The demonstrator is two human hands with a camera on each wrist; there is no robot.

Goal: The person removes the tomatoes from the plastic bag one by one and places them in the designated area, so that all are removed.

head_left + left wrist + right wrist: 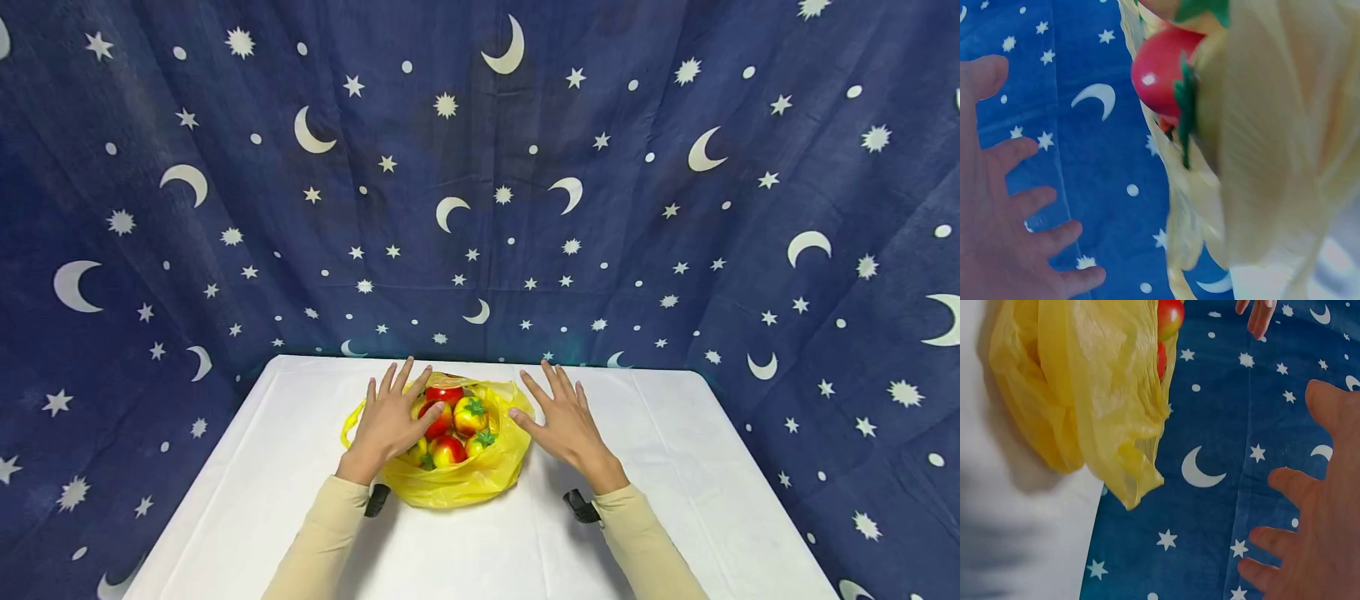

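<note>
A yellow plastic bag (465,487) sits on the white table with its mouth spread. Inside lie several red and yellow tomato-like fruits (448,451) with green leafy tops. My left hand (390,422), fingers spread, hovers over the bag's left side and hides part of it. To the right of the bag, my right hand (567,425) is held up with its fingers apart and nothing in it. In the left wrist view, a red fruit (1163,72) shows at the bag's opening, apart from the fingers. The bag (1104,381) stands clear of my right fingers in the right wrist view.
The white cloth-covered table (645,467) stretches out around the bag, its far edge just beyond it. A dark blue curtain (480,167) with moons and stars hangs behind and on both sides. A yellow bag handle (347,429) lies loose at the left.
</note>
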